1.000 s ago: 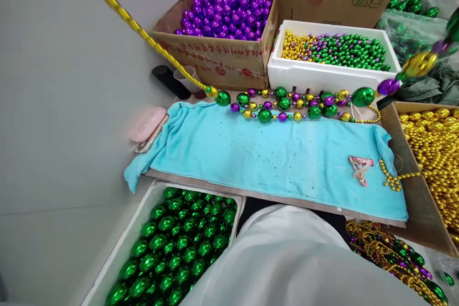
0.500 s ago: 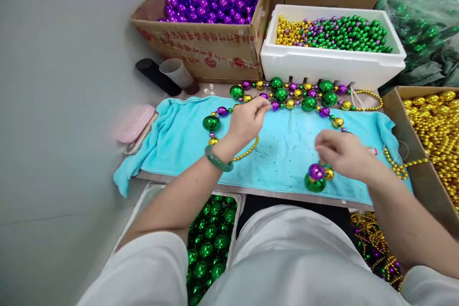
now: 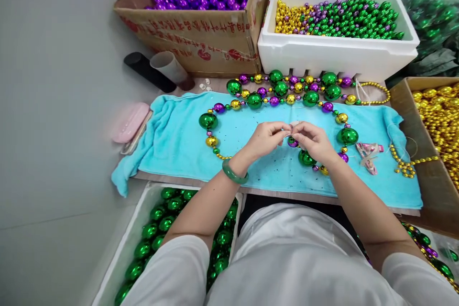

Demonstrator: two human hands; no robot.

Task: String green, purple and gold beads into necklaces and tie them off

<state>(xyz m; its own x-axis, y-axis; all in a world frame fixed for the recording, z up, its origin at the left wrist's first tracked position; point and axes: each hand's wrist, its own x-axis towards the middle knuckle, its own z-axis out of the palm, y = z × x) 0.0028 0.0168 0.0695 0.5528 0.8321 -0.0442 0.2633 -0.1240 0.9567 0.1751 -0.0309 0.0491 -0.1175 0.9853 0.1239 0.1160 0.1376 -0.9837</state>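
Above the turquoise towel (image 3: 186, 148), my left hand (image 3: 267, 139) and my right hand (image 3: 312, 141) meet fingertip to fingertip. Both are closed in a pinch on a thin pale string (image 3: 288, 135); whether a small bead sits between the fingertips is hard to make out. A purple bead (image 3: 293, 143) hangs just under the right fingers, partly hidden. The bead necklace (image 3: 254, 101) curves across the towel in green, purple and gold, its right part running round by a large green bead (image 3: 306, 158) below my right hand. A green bangle (image 3: 234, 172) circles my left wrist.
Behind the towel stand a carton of purple beads (image 3: 186, 33) and a white foam box (image 3: 337, 55) of small beads. More strung beads (image 3: 280, 88) lie before them. A pink hair clip (image 3: 369, 157) rests at right, beside a carton of gold beads (image 3: 412, 119). Large green beads (image 3: 143, 248) fill a lower box.
My hands were apart and have come together over the towel's middle. The right-hand end of the necklace, earlier dangling bunched from my right hand, now spreads on the towel. The view has shifted slightly.
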